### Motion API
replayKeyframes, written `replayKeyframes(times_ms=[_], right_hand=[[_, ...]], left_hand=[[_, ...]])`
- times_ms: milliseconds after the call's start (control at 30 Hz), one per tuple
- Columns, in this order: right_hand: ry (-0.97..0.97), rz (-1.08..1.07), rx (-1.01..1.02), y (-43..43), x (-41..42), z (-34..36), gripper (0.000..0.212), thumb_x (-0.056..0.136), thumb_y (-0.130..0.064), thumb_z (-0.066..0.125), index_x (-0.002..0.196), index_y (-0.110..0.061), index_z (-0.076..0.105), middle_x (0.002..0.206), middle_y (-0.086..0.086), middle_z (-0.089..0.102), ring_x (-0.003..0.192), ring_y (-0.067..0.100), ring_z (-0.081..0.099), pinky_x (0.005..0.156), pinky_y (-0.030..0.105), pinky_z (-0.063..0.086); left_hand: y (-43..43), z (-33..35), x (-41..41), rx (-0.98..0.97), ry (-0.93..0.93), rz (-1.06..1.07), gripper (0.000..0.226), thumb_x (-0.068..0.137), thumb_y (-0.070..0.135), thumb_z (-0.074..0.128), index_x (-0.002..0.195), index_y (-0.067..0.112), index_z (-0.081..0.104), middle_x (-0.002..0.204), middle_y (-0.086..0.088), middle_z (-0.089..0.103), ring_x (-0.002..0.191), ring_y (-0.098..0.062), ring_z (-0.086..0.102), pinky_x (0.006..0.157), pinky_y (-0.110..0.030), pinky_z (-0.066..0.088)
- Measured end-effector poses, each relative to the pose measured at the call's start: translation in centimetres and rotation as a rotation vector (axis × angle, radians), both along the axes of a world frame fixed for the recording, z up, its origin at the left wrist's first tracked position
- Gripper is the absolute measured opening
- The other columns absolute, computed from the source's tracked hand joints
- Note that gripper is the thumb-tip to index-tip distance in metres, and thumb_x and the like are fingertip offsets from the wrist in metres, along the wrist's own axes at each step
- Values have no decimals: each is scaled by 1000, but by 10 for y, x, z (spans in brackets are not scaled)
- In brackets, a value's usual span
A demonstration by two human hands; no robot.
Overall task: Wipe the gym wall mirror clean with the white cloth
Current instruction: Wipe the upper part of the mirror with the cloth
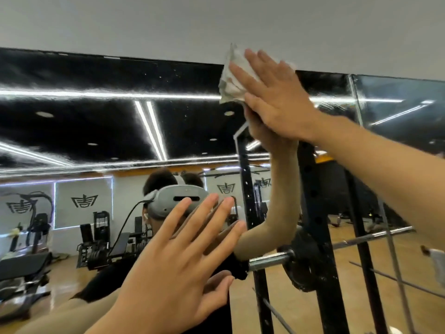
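The wall mirror (96,121) fills most of the head view, with its top edge running under a grey wall. A crumpled white cloth (231,75) lies against the glass at that top edge. My right hand (272,97) presses flat on the cloth with straight fingers, arm stretched up from the right. My left hand (183,256) is lower and nearer the middle, fingers spread and straight, palm toward the glass. Whether it touches the mirror I cannot tell. The mirror shows my own reflection and both arms.
A seam (356,102) divides this mirror panel from another on the right. Reflected in the glass are a black rack upright (313,213), a barbell with a plate (305,259), benches, machines and a wooden floor.
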State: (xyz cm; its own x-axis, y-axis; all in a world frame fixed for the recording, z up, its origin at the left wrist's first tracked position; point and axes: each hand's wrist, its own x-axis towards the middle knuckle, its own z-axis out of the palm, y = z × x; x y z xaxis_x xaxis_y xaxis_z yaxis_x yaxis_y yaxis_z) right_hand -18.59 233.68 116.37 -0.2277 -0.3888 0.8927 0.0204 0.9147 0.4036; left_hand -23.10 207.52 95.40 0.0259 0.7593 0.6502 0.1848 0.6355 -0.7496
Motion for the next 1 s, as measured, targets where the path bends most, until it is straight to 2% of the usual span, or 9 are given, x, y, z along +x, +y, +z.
replayKeyframes(times_ms=[200, 267, 400, 500, 600, 733, 800, 867, 1000], right_hand=[[-64, 41, 136, 22, 2, -171, 58, 111, -44, 27, 167, -32, 20, 177, 8, 2, 163, 28, -4, 130, 57, 3], [-99, 14, 135, 55, 9, -169, 57, 111, -47, 25, 167, -34, 20, 177, 6, 2, 163, 27, -4, 130, 56, 1], [13, 14, -206, 97, 5, -92, 58, 110, -56, 7, 165, -39, 3, 177, 5, -4, 163, 24, -10, 130, 59, 3], [107, 48, -357, 103, -12, -81, 56, 112, -51, 13, 166, -40, 1, 177, 3, -3, 163, 24, -7, 130, 59, 7], [170, 28, -442, 91, -20, -154, 57, 114, -42, 24, 167, -37, 3, 177, 5, -1, 163, 25, -4, 130, 60, 10], [67, 120, -423, 83, -13, -278, 60, 111, -40, 27, 168, -35, 8, 177, 6, -3, 163, 33, 0, 125, 69, 14], [26, 60, -399, 93, -6, -252, 59, 112, -48, 16, 168, -35, 7, 177, 4, -8, 163, 30, -7, 127, 68, 11], [74, -13, -441, 103, -5, -186, 62, 110, -51, 8, 169, -33, 5, 176, 6, -9, 162, 28, -11, 130, 61, 7], [139, -31, -541, 108, -5, -78, 69, 105, -52, 8, 169, -25, 12, 176, 9, 4, 163, 29, -1, 131, 52, 3]], left_hand=[[-2, -2, -3, 4, 20, -16, 80, 99, 62, 44, 165, 17, 35, 174, -20, 17, 161, -39, 18, 124, -64, 22], [-1, -3, -4, 6, 22, -28, 81, 98, 61, 45, 164, 16, 36, 174, -20, 17, 161, -39, 18, 123, -65, 24], [0, -2, -4, 5, 29, -42, 81, 96, 60, 46, 163, 16, 38, 173, -20, 21, 160, -41, 22, 122, -66, 25], [0, -3, -4, 6, 24, -49, 80, 97, 61, 45, 163, 16, 38, 174, -20, 20, 160, -41, 21, 122, -66, 25], [-1, -2, -3, 11, 22, -67, 79, 97, 60, 43, 163, 15, 39, 174, -20, 19, 160, -41, 21, 123, -66, 23], [1, -3, -4, 22, 14, -85, 78, 98, 59, 42, 162, 16, 39, 174, -19, 20, 160, -40, 22, 125, -65, 21], [1, -4, -4, 20, 14, -90, 78, 97, 59, 43, 162, 15, 40, 174, -19, 20, 160, -41, 23, 124, -66, 23], [0, -3, -5, 15, 29, -100, 79, 97, 58, 43, 162, 14, 41, 173, -20, 22, 159, -41, 24, 123, -66, 24], [2, -3, -8, 23, 42, -119, 79, 97, 58, 43, 163, 15, 37, 173, -19, 22, 159, -41, 25, 124, -65, 23]])
